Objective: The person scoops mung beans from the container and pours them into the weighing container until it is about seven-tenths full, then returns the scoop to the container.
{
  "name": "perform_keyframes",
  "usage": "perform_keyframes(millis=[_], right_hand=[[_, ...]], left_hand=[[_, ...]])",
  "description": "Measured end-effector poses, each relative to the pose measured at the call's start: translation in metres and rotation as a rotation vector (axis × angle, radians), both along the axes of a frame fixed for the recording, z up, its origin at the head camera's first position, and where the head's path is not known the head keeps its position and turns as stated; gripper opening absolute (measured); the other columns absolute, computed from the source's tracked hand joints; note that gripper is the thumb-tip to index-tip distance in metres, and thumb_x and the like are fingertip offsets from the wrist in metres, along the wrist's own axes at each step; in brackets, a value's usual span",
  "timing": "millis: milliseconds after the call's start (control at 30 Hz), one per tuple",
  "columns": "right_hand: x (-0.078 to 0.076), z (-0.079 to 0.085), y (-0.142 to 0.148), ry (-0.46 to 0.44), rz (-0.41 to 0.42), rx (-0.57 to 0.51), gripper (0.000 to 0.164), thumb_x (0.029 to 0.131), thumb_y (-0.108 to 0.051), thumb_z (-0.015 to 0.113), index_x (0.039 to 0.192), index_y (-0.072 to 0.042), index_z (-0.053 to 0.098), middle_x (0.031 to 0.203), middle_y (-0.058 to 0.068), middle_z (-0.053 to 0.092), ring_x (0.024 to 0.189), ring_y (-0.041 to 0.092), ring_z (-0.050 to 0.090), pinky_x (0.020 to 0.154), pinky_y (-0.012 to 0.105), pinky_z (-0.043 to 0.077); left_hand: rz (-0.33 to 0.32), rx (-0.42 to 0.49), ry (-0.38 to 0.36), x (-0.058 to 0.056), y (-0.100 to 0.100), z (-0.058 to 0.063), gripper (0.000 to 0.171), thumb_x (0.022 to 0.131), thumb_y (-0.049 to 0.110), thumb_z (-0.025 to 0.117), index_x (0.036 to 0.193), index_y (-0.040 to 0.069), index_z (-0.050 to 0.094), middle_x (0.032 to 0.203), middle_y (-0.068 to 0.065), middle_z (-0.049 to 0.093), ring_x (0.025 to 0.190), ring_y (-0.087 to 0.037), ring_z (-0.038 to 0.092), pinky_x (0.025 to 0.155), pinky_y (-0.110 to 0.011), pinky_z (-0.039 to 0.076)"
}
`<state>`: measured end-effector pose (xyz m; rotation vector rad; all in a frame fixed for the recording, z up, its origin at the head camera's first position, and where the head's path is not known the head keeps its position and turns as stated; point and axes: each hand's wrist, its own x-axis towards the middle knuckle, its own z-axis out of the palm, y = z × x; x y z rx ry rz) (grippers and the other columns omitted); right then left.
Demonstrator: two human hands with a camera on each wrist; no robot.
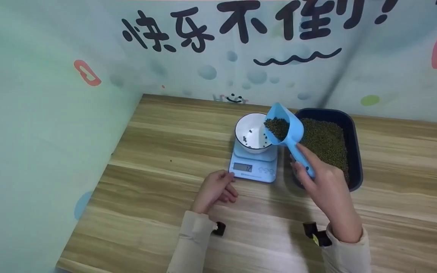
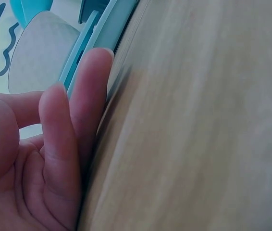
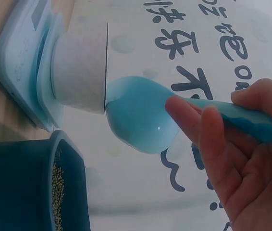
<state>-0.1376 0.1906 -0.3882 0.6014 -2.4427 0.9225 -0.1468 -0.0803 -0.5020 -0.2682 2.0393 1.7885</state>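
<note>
My right hand [image 1: 330, 185] grips the handle of a blue scoop [image 1: 296, 129], tilted at the right rim of a white bowl [image 1: 249, 131]. Small dark green beans [image 1: 278, 128] fill the scoop's front, and several lie scattered in the bowl. Under the bowl is a light blue kitchen scale [image 1: 256, 175], its display [image 1: 242, 167] reading 12. At the scale's front left corner rests my left hand [image 1: 216, 189], fingers loosely bent and holding nothing. In the right wrist view the scoop's rounded underside [image 3: 141, 115] overlaps the bowl's rim.
Right of the scale stands a dark blue tub [image 1: 356, 159] of the same beans [image 1: 326, 142]. A printed cloth backdrop [image 1: 203, 72] hangs behind the wooden table [image 1: 157, 182] and along its left side. Dark wrist mounts [image 1: 218, 228] sit by the sleeves.
</note>
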Motion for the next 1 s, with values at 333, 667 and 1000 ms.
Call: perform_keyframes(millis=[333,667,1000], right_hand=[[0.0006,0.0001,-0.0022,-0.051,-0.001,0.015,0.04,0.087,-0.017,0.058,0.127,-0.013,0.051,0.081,0.009,0.067,0.055,0.014,0.053,0.05,0.035,0.045],[0.0018,0.0002,-0.0026,-0.057,0.0,0.009,0.041,0.087,-0.017,0.058,0.127,-0.014,0.051,0.085,0.01,0.066,0.058,0.015,0.054,0.052,0.036,0.046],[0.0012,0.0,-0.0025,-0.066,0.004,0.005,0.044,0.087,-0.016,0.058,0.13,-0.014,0.047,0.086,0.007,0.066,0.055,0.013,0.052,0.053,0.035,0.045]], left_hand=[[0.002,-0.001,0.005,-0.0004,-0.0004,-0.001,0.035,0.092,0.037,0.046,0.098,0.003,0.054,0.07,-0.015,0.065,0.059,-0.027,0.065,0.049,-0.032,0.052],[0.006,-0.023,-0.011,-0.0005,0.0005,0.0015,0.036,0.092,0.039,0.046,0.098,0.005,0.055,0.07,-0.015,0.065,0.059,-0.027,0.064,0.049,-0.032,0.052],[0.008,-0.018,-0.004,-0.0003,-0.0001,-0.001,0.036,0.092,0.038,0.047,0.097,0.004,0.055,0.07,-0.015,0.065,0.059,-0.027,0.064,0.048,-0.032,0.052]])
